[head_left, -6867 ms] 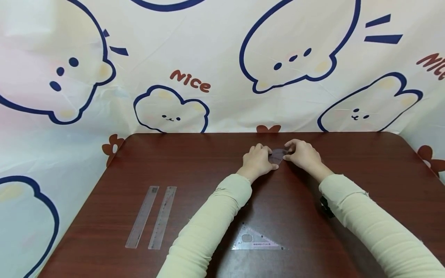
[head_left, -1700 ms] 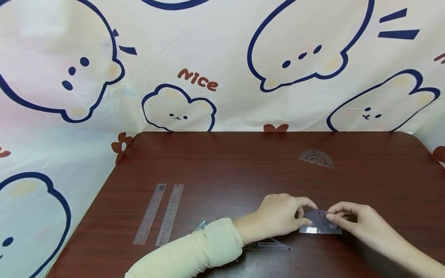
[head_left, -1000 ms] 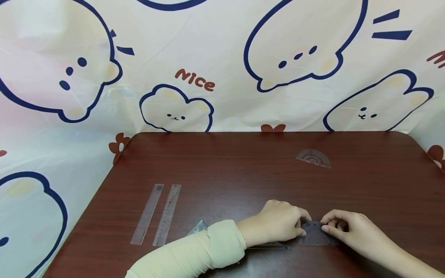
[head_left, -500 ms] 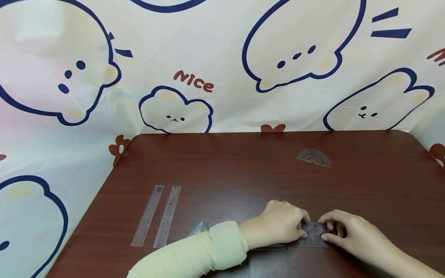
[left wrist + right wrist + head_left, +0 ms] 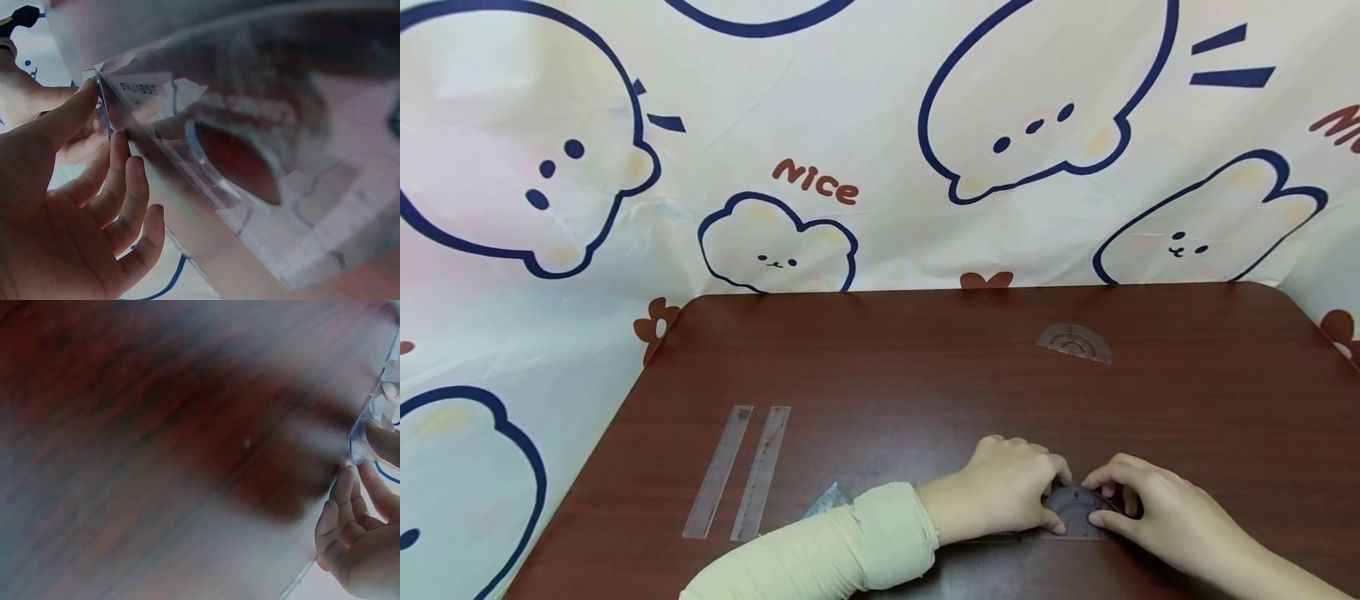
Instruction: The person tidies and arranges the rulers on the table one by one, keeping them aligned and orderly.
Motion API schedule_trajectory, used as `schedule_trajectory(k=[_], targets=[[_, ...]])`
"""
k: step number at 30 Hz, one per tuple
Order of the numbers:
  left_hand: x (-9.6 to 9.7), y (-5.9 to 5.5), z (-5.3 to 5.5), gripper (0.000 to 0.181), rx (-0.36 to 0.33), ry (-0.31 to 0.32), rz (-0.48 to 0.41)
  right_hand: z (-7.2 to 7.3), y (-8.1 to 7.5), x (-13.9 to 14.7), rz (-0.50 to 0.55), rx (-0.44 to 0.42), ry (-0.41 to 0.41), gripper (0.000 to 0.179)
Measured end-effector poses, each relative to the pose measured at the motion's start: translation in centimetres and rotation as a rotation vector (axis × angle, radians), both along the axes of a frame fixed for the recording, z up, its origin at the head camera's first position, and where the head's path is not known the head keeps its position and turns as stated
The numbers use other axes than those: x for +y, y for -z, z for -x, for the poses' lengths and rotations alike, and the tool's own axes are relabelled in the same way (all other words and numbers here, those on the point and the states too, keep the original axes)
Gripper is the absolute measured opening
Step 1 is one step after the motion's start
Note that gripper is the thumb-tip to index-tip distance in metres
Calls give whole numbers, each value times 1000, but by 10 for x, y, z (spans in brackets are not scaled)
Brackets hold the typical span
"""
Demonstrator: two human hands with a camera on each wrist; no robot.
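A clear half-round protractor [image 5: 1077, 515] is at the right front of the brown table, its straight edge toward me. My left hand [image 5: 1011, 483] pinches its left side between thumb and forefinger. On the right side, my right hand [image 5: 1157, 508] grips its curved edge, thumb on the near face. In the right wrist view the protractor [image 5: 359, 440] appears edge-on between the fingers. A clear set square [image 5: 300, 125] with an oval hole fills much of the left wrist view; in the head view my left arm hides most of it.
Two clear rulers [image 5: 718, 472] [image 5: 762, 473] lie side by side at left. Another protractor [image 5: 1075, 342] lies at the back right. A bluish clear corner [image 5: 829, 498] shows beyond my left sleeve. A patterned cloth [image 5: 880, 125] hangs behind the table.
Earlier both hands were at the back with a protractor, where one now lies unheld. Both hands since came forward with another protractor and lowered it slightly toward me; the right fingers shifted along its edge.
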State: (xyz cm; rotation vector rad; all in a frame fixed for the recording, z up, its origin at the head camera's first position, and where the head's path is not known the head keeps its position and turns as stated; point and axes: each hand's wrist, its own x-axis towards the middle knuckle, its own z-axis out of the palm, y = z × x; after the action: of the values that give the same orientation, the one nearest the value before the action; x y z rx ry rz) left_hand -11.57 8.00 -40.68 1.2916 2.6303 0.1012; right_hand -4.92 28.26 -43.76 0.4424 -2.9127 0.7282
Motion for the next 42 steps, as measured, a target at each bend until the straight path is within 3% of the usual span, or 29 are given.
schedule_trajectory(k=[9,18,25,29,34,38,42], targets=[[-3,2,-1,41,40,2,-7,1,0,-2,-6,-6,-15,33],[-4,2,-1,43,22,1,2,3,4,-2,3,53,-48,35],[-5,2,0,43,1,2,-13,3,4,-2,14,36,-43,35],[-6,3,0,36,12,10,-19,3,2,-2,6,13,-41,33],[-9,0,1,25,17,20,-38,7,-1,-1,7,66,-51,36],[-12,-3,4,19,46,37,-70,11,-6,0,5,94,-46,38],[-15,-6,8,16,88,42,-68,13,-12,0,-9,65,-21,37]])
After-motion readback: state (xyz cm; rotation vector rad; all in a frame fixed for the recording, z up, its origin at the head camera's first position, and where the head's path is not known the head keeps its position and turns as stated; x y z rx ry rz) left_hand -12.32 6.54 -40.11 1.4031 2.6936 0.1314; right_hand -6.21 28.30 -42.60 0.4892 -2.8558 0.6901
